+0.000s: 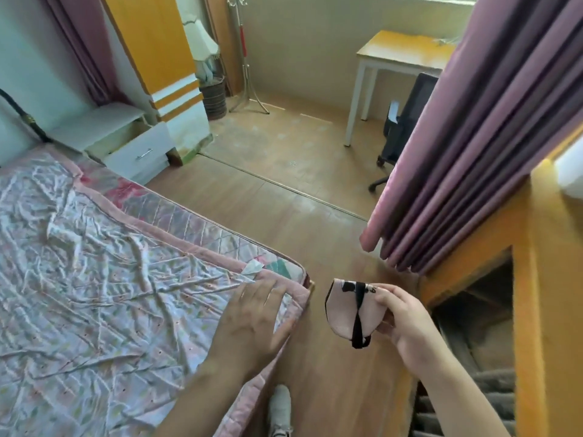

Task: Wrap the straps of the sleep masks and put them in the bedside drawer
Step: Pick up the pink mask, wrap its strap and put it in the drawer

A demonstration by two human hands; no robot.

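Our right hand (400,320) holds a pink sleep mask (350,307) in the air, over the floor (299,197) just past the near corner of the bed (94,263). The mask is folded in half, and its black strap (359,316) already goes around it, with a small loop hanging free below. The fingers close on the mask from the right side, thumb in front. Our left hand (252,320) is open and empty, with its palm flat on the sheet at this same corner of the bed.

We judge that the wrapping of this mask is nearly done and that the step now is to bring it to the drawer. To do this well, we should keep the thumb pressed on the strap so that the turns do not slip, and tuck the free loop under before we let go.

The bedside cabinet (101,121) stands at the far corner of the bed, well apart from us, and its drawer (138,156) looks pulled out a little; we cannot see inside it. The floor along the bed edge seems free to walk. The purple curtain (473,152) hangs near on the right, and a black chair (407,127) and a small bench (400,48) stand farther away, not in our way. We see no other mask on the bed.
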